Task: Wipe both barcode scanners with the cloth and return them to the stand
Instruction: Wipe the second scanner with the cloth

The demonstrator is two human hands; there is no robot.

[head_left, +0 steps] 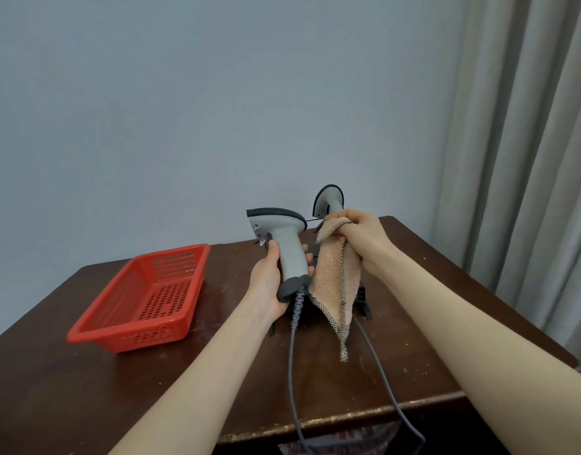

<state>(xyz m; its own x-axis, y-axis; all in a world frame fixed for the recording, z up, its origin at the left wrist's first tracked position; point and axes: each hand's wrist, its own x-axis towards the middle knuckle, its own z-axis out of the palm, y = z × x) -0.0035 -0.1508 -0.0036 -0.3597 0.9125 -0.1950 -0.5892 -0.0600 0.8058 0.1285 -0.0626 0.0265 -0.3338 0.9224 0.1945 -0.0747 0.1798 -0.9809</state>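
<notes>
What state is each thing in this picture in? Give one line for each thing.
first scanner: lifted off the table, gripped by its handle, cable hanging down.
left hand: grips the first scanner.
cloth: hanging loose, pinched at its top.
right hand: holds the cloth.
second scanner: head up behind the right hand, lower part hidden.
stand: on the table, mostly hidden.
red basket: upright on the table.

I'm getting soft, even, cool light here, no hard glare. The wall (pixel 184 110) reads flat blue-grey, and the red basket (pixel 131 336) drops only a faint shadow on the desk (pixel 52 372). Centre is sharp: I can see the cloth (pixel 335 274) weave. Towards the edges my wide lens leans the curtain (pixel 528 159) folds and stretches both forearms (pixel 190 372), slightly soft.
</notes>
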